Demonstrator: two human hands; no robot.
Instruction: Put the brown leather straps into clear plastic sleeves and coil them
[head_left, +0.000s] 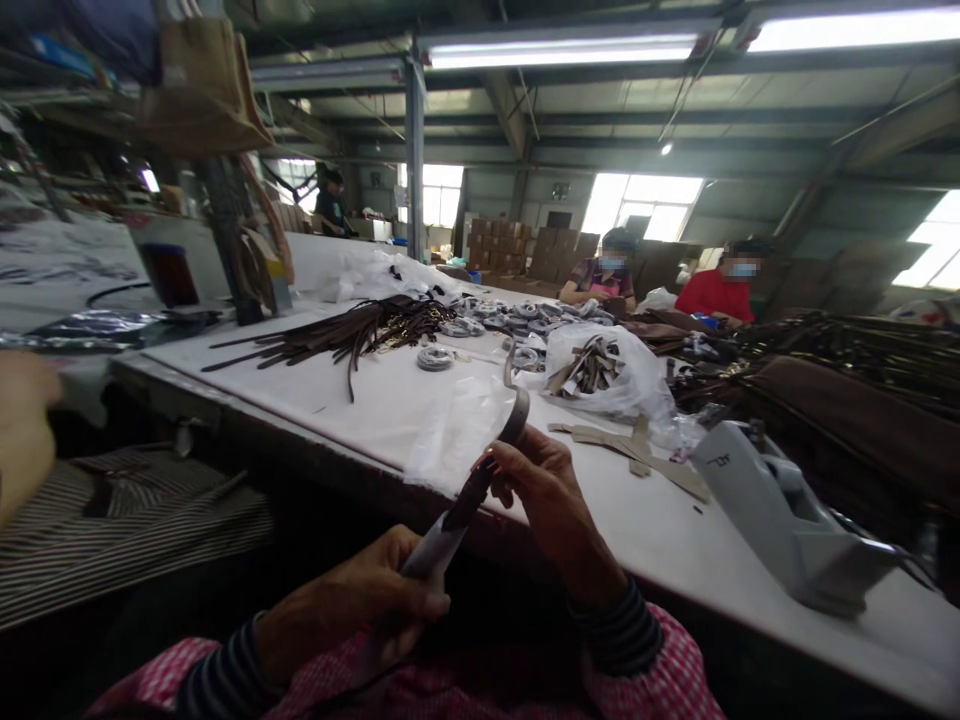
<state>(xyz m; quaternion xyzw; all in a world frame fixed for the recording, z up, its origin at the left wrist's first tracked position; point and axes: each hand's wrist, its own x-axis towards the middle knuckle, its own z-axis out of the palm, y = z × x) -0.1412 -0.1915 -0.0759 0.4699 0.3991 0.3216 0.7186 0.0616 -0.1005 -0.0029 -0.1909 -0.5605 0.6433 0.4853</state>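
Observation:
My left hand [375, 590] is closed round the pale-wrapped lower part of a dark brown strap [472, 492], low in front of my body. Higher up, my right hand [551, 505] pinches the same strap between thumb and fingers. Small shiny spots show by those fingertips; I cannot make out what they are. Beyond my right hand the strap curls up and over the table. Under it lies a thin clear plastic sheet [454, 430] at the table's edge.
On the white table [360, 425] lie brown straps [322, 335], grey coils [540, 316], a clear bag of strips [592, 368], flat tan strips [637, 445] and a grey tape dispenser [780, 520]. Dark brown goods [847, 420] heap at right. Two co-workers sit opposite; another person's arm [26, 430] shows at left.

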